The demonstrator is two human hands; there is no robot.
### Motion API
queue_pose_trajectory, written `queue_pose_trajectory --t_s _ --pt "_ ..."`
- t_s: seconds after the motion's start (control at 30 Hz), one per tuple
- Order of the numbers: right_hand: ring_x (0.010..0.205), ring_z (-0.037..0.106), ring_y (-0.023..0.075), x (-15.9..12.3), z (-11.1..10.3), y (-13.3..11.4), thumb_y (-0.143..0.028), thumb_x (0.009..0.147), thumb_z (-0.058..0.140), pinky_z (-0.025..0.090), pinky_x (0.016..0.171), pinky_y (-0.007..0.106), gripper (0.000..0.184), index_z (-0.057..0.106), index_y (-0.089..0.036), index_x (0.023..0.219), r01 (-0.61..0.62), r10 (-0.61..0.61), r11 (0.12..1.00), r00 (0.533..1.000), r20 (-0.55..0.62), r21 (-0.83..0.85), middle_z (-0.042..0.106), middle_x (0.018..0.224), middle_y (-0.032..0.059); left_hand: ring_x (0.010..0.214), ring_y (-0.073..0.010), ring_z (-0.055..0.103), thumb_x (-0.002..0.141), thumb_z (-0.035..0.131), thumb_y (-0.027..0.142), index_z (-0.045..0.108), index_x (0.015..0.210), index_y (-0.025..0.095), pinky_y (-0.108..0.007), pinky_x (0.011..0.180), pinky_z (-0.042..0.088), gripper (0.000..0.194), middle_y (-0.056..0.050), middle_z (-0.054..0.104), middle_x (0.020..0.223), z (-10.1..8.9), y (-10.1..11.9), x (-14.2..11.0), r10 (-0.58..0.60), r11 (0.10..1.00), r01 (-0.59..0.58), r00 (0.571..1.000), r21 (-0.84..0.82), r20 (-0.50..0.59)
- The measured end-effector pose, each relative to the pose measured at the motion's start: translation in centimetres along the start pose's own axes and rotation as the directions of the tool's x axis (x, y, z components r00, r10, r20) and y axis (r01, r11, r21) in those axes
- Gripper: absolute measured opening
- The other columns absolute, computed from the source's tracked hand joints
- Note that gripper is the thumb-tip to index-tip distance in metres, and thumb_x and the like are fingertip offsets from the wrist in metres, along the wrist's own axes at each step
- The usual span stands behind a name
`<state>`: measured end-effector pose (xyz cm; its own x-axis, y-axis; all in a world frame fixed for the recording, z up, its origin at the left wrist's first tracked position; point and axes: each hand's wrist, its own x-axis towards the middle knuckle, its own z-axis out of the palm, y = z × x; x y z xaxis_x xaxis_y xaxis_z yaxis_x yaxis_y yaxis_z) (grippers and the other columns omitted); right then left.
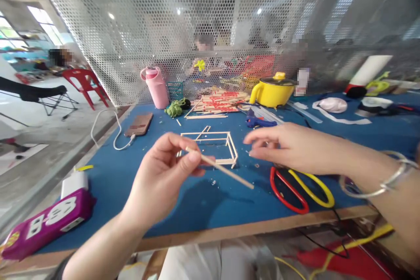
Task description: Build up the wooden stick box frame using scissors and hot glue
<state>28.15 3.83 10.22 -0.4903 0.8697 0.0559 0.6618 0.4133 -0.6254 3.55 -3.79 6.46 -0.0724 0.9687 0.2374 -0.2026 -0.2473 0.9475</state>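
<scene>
My left hand (pixel 173 162) pinches a thin wooden stick (pixel 229 173) between thumb and fingers, its free end slanting down to the right. Behind that hand a small box-shaped frame of wooden sticks (pixel 233 151) stands on the blue table, partly hidden by my fingers. My right hand (pixel 275 142) hovers to the right of the frame with fingers loosely apart and nothing visible in them. Just beyond it lies a blue glue gun (pixel 260 120). Scissors with one red and one yellow handle (pixel 292 201) lie under my right forearm, their blades hidden.
A pile of wooden sticks (pixel 219 101) lies at the back, between a pink bottle (pixel 156 89) and a yellow pot (pixel 274 92). At left are a phone (pixel 139 124) on a white cable and a purple case (pixel 49 223). A perforated metal screen (pixel 147 22) borders the table's far side.
</scene>
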Motion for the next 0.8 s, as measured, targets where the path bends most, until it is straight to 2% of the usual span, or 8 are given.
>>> queue_pose_trajectory --t_s 0.07,0.13,0.23,0.33,0.4,0.53,0.7,0.8 --pt "0.064 0.056 0.0123 1.8 0.9 -3.0 -0.035 0.079 0.058 0.039 0.056 0.023 0.022 0.069 -0.027 0.096 0.193 -0.198 0.98 0.954 0.226 0.045 0.066 0.075 -0.003 0.07 -0.0138 0.066 0.071 0.075 0.03 0.056 0.078 0.02 -0.021 0.056 0.052 0.023 0.003 0.062 0.078 0.2 0.4 1.5 0.089 0.996 -0.089 0.995 -0.009 -0.041" --pt "0.058 0.052 0.0088 3.9 2.0 -4.6 -0.028 0.081 0.056 0.037 0.053 0.02 0.015 0.069 -0.024 0.087 0.295 -0.291 0.955 0.92 0.261 0.025 0.061 0.066 -0.006 0.07 -0.0131 0.065 0.07 0.075 0.03 0.055 0.077 0.02 -0.022 0.058 0.053 0.024 0.003 0.061 0.078 0.1 0.6 2.9 0.148 0.989 -0.149 0.987 -0.004 -0.059" --pt "0.051 0.049 0.0066 7.5 3.1 -4.1 -0.025 0.078 0.059 0.034 0.049 0.019 0.01 0.069 -0.022 0.079 0.283 -0.276 0.959 0.928 0.25 0.01 0.058 0.058 -0.0075 0.08 -0.015 0.064 0.073 0.072 0.035 0.057 0.084 0.019 -0.022 0.061 0.052 0.024 -0.001 0.062 0.083 -1.7 0.1 4.9 0.149 0.987 -0.143 0.985 0.07 -0.092" --pt "0.044 0.05 0.0071 10.6 3.4 -2.0 -0.026 0.076 0.061 0.036 0.044 0.019 0.011 0.069 -0.021 0.082 0.154 -0.148 0.988 0.927 0.345 0.01 0.059 0.053 -0.0066 0.071 -0.0089 0.058 0.077 0.066 0.042 0.057 0.091 0.02 -0.016 0.052 0.046 0.028 -0.001 0.059 0.089 -4.9 -1.9 6.2 0.035 0.992 0.004 0.953 0.13 -0.301" --pt "0.041 0.051 0.008 11.8 3.5 -0.9 -0.026 0.077 0.059 0.037 0.041 0.019 0.013 0.069 -0.021 0.084 0.086 -0.07 0.996 0.897 0.436 -0.017 0.06 0.052 -0.0054 0.055 -0.0037 0.047 0.076 0.066 0.038 0.056 0.088 0.019 -0.012 0.042 0.036 0.025 0.0 0.057 0.087 -6.8 -3.5 6.6 -0.164 0.969 0.225 0.9 0.106 -0.404" --pt "0.046 0.058 0.0114 12.3 4.3 -0.7 -0.024 0.077 0.058 0.042 0.043 0.021 0.015 0.07 -0.022 0.085 -0.002 0.042 0.997 0.848 0.529 -0.076 0.064 0.056 -0.003 0.045 -0.001 0.034 0.074 0.068 0.029 0.055 0.093 0.017 -0.012 0.036 0.02 0.026 0.0 0.056 0.081 -8.2 -5.7 6.0 -0.581 0.797 0.601 0.789 0.056 -0.199" --pt "0.051 0.061 0.0145 12.4 5.8 -0.7 -0.014 0.068 0.055 0.039 0.04 0.021 0.014 0.06 -0.022 0.079 -0.003 0.038 0.998 0.848 0.529 -0.067 0.063 0.058 -0.0029 0.043 0.0004 0.023 0.08 0.062 0.036 0.06 0.088 0.013 -0.011 0.036 0.011 0.024 -0.002 0.055 0.077 -7.6 -6.1 5.9 -0.688 0.726 0.684 0.724 0.075 0.051" --pt "0.054 0.059 0.0139 12.7 6.3 -0.2 -0.018 0.069 0.054 0.036 0.041 0.02 0.009 0.055 -0.022 0.078 0.033 0.051 0.991 0.798 0.601 -0.129 0.064 0.063 -0.0023 0.044 -0.0003 0.023 0.078 0.066 0.031 0.062 0.096 0.014 -0.011 0.035 0.011 0.025 0.001 0.05 0.07 -7.8 -6.2 6.1 -0.714 0.7 0.71 0.691 0.084 0.109"
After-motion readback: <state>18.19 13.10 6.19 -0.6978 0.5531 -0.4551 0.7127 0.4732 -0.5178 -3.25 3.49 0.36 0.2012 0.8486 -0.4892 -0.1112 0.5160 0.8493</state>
